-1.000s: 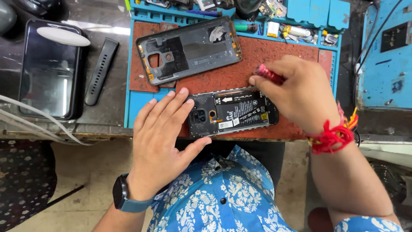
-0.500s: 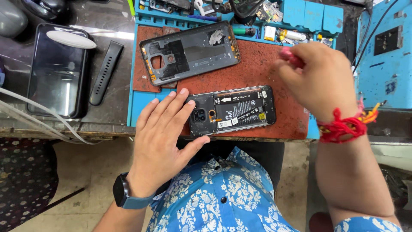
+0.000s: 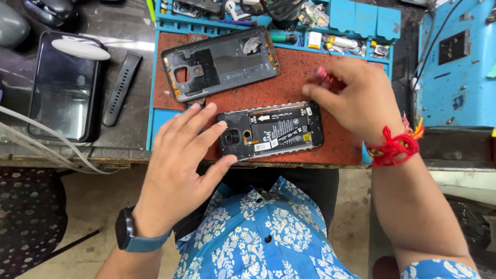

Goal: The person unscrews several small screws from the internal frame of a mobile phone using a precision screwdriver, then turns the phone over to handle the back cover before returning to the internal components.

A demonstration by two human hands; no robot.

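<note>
An opened black phone [image 3: 274, 130] lies face down on the red-brown work mat [image 3: 289, 77], its battery and camera module exposed. My left hand [image 3: 181, 155] rests flat at the phone's left end, fingers spread and touching its edge and camera corner. My right hand [image 3: 356, 95] hovers above the phone's right end, fingers closed on a small pink-red tool [image 3: 323, 75] whose tip I cannot see. The phone's removed dark back cover [image 3: 222, 62] lies inside up at the mat's upper left.
A blue parts tray [image 3: 356, 20] with small components borders the mat at the back. A black smartphone [image 3: 64, 93] and a black watch strap [image 3: 121, 88] lie to the left. A blue device [image 3: 457, 62] stands at the right. White cables [image 3: 51, 144] cross the desk's front left.
My right hand with the pink-red tool left the phone's top edge, swung to the right, and has now come back toward the phone's right end. My left hand stayed in place.
</note>
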